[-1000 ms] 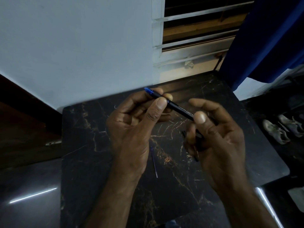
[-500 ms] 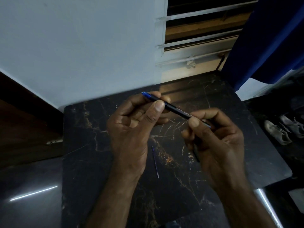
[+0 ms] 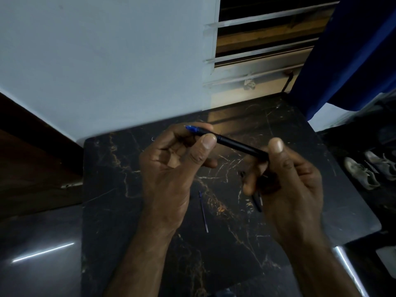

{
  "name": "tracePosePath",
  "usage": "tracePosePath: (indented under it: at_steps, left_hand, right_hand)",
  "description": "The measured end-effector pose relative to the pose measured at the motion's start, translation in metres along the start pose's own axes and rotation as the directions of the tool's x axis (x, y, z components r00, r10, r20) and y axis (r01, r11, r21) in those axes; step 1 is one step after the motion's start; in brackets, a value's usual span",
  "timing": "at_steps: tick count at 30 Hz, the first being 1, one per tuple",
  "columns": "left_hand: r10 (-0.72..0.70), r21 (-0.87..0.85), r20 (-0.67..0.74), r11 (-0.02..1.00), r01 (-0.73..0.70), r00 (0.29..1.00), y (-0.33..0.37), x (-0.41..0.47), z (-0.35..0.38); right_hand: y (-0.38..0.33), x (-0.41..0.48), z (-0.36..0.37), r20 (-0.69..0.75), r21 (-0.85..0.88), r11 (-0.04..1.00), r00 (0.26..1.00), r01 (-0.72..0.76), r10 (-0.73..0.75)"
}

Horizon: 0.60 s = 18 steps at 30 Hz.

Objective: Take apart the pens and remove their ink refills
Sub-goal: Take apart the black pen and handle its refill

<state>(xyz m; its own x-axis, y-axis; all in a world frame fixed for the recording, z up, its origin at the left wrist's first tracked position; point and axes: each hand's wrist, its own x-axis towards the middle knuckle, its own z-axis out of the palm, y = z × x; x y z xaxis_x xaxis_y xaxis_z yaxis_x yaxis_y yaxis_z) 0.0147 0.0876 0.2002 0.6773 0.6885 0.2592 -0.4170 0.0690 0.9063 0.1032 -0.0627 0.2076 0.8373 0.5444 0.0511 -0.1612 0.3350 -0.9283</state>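
Note:
A black pen (image 3: 237, 145) with a blue tip section is held above the dark marble table (image 3: 120, 189), slanting down to the right. My left hand (image 3: 171, 166) pinches its blue tip end between thumb and fingers. My right hand (image 3: 287, 185) grips the pen's other end under the thumb. Another dark pen (image 3: 257, 201) pokes out below the right hand's curled fingers; how it is held is hidden. A thin blue ink refill (image 3: 203, 212) lies loose on the table between my two wrists.
The table stands against a pale wall (image 3: 107, 61), with a louvred window (image 3: 263, 46) at its back right corner. A blue curtain (image 3: 353, 50) hangs at the right. Shoes (image 3: 368, 170) lie on the floor beyond the table's right edge. Glossy dark floor is at the lower left.
My right hand closed from spread fingers onto the pen's rear end, and the thumb came up over the barrel. The left hand kept its pinch on the tip end.

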Motion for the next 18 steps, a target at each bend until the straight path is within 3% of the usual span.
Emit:
tracePosePath:
  at_steps: [7, 18]
  left_hand:
    - [0.004, -0.001, -0.029, 1.0, -0.004, 1.0, 0.002, -0.001, -0.005]
    - [0.014, 0.058, 0.052, 0.998, -0.017, 0.999, 0.016, -0.001, -0.012]
  right_hand:
    - [-0.002, 0.002, 0.002, 0.03, 0.037, 0.999, 0.999, 0.024, -0.025]
    - [-0.01, 0.001, 0.01, 0.064, -0.208, 0.97, 0.991, 0.126, -0.115]
